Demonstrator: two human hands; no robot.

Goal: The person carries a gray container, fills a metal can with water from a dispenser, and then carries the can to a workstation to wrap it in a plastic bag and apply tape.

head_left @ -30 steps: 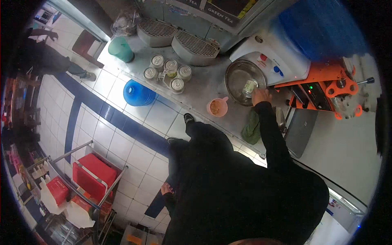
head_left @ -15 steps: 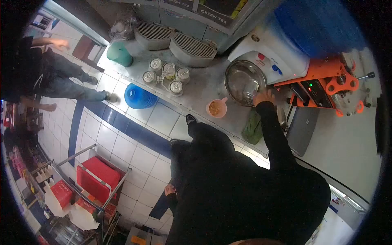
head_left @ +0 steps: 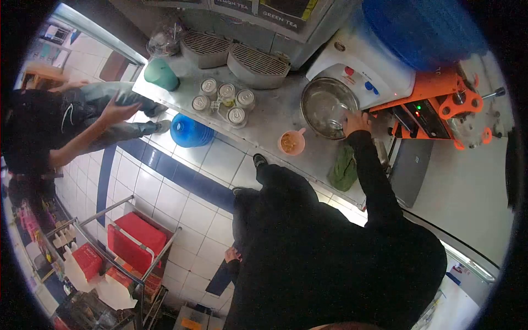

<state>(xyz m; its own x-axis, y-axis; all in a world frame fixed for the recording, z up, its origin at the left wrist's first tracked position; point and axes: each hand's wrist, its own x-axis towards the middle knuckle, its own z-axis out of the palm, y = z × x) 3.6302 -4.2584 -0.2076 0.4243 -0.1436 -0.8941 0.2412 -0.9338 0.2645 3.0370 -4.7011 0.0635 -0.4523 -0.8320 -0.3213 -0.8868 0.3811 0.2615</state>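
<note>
Loose black long-sleeved top (head_left: pixel 330 258), cuffs at the left hand (head_left: pixel 232 254) and right hand (head_left: pixel 356 122), black trousers (head_left: pixel 275 181), dark shoes (head_left: pixel 257 160)

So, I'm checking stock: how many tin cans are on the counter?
5 cans, clustered on the counter left of the metal bowl: three in a back row, two nearer the front edge. None looks hidden.

One head-worn fisheye camera looks steeply down from above onto counter (head_left: pixel 273 116) and floor (head_left: pixel 181 201).

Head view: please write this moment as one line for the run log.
right hand: at metal bowl rim, grip unclear | left hand: hanging at side | nearby: orange cup, green cloth
</note>
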